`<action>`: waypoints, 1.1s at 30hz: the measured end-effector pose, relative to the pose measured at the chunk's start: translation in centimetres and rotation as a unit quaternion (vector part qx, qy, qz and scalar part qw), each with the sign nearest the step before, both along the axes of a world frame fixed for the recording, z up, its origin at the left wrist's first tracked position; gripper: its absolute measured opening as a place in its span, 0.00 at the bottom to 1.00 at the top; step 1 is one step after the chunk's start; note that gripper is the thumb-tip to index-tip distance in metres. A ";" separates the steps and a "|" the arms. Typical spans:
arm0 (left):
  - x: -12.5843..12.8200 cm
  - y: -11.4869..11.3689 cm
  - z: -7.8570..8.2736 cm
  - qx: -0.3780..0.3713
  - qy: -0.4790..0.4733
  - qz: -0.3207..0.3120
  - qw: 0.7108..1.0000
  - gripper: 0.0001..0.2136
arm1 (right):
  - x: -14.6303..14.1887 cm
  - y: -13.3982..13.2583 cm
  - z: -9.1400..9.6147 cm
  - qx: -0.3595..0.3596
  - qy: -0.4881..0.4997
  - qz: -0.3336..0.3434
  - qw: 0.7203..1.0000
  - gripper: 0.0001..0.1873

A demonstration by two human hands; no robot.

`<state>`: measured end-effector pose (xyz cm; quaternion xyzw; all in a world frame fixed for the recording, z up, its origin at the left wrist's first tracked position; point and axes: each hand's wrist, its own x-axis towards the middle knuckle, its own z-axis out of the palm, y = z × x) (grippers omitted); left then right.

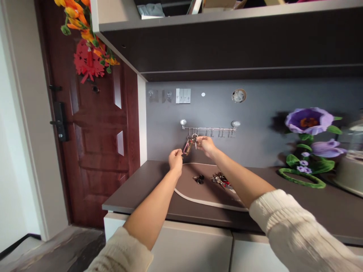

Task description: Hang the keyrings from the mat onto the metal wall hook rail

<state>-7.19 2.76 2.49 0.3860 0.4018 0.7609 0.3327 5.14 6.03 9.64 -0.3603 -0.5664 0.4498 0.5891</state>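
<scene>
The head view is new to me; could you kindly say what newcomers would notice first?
The large purple flower at right likely strikes first, then orange flowers at upper left. In the middle, the left hand and right hand are at a key bunch below the hook rail.

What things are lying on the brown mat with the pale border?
A small black item with a ring, and farther right a pile of apparent keys. The right forearm hides some of the mat, so anything there cannot be seen.
</scene>
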 end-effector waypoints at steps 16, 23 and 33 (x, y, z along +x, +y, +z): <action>0.3 -0.1 0.1 -0.008 0.006 -0.009 1.000 0.06 | -1.8 3.4 0.6 -0.085 0.068 -0.045 0.993 0.08; 0.3 -0.5 0.3 -0.013 -0.002 -0.007 1.000 0.05 | -1.6 3.7 -0.3 -0.095 0.046 -0.054 0.993 0.08; 0.3 -0.4 0.2 -0.028 0.024 -0.020 0.999 0.05 | -1.2 3.8 -0.8 -0.064 -0.011 -0.095 0.993 0.10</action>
